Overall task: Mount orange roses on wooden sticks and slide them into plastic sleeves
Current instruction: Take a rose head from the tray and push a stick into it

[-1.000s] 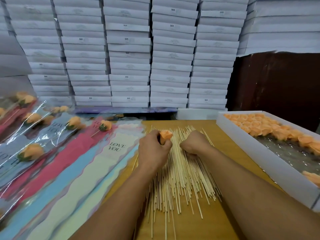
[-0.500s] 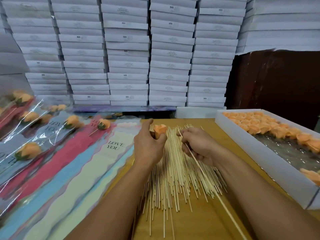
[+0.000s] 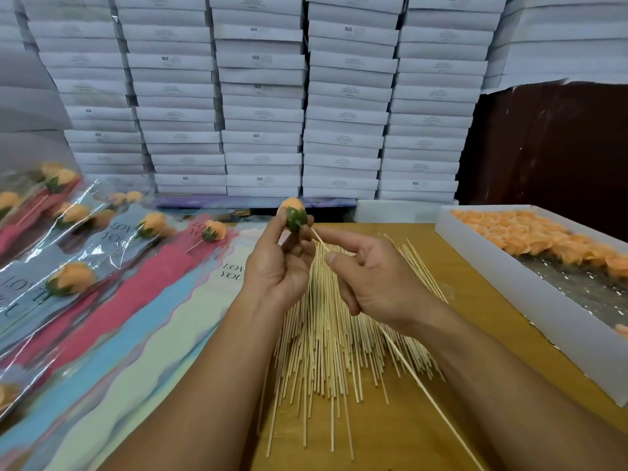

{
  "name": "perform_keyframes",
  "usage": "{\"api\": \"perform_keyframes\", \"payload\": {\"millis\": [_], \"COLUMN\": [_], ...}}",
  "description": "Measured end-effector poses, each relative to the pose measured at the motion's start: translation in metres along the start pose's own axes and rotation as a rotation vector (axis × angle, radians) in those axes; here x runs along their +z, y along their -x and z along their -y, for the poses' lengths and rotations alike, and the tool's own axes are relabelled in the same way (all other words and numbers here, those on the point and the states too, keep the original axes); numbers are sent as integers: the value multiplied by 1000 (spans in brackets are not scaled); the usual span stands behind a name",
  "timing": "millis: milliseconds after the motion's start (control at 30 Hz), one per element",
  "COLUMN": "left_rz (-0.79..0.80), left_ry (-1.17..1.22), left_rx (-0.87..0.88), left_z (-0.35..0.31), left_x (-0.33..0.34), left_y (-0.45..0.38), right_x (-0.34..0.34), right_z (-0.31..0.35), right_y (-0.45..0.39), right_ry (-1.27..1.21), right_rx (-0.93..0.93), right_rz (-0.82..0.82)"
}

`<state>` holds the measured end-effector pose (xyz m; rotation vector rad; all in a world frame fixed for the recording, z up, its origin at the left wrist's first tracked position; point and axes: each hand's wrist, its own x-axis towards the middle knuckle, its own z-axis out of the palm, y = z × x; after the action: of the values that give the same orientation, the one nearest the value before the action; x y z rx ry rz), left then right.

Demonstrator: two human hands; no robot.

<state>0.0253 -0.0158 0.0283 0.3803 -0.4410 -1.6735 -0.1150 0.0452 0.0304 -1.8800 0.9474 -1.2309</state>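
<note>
My left hand point(image 3: 278, 263) holds an orange rose point(image 3: 294, 215) by its green base, lifted above the table with the base turned toward me. My right hand point(image 3: 370, 277) grips a single wooden stick point(image 3: 418, 385), whose tip points at the green base and whose long end runs down to the lower right. Under both hands lies a pile of wooden sticks point(image 3: 326, 348) on the wooden table point(image 3: 452, 277). Coloured plastic sleeves point(image 3: 136, 317) printed "LOVE YOU" are fanned out on the left, several with roses point(image 3: 71, 278) inside.
A white tray point(image 3: 543, 317) with several orange roses point(image 3: 530, 237) stands on the right of the table. Stacks of white flat boxes point(image 3: 261, 96) fill the wall behind. A dark brown panel point(image 3: 550, 144) is at the back right.
My left hand has lifted the rose and turned its green base toward me. My right hand picked one stick from the pile and brought its tip up to the rose.
</note>
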Motion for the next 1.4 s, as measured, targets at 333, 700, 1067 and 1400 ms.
{"api": "perform_keyframes", "payload": {"millis": [333, 700, 1067, 1400], "left_rz": [36, 50, 60, 40], "left_ry": [-69, -113, -131, -314], "left_rx": [52, 112, 136, 288], "left_z": [2, 3, 3, 4], "left_x": [7, 8, 10, 9], "left_y": [5, 7, 9, 8], "right_x": [0, 0, -2, -2], "right_z": [5, 4, 3, 5], "right_y": [2, 2, 3, 3], "right_ry": [-11, -18, -39, -1], "right_rx": [9, 11, -1, 59], "right_rz": [-15, -12, 1, -39]}}
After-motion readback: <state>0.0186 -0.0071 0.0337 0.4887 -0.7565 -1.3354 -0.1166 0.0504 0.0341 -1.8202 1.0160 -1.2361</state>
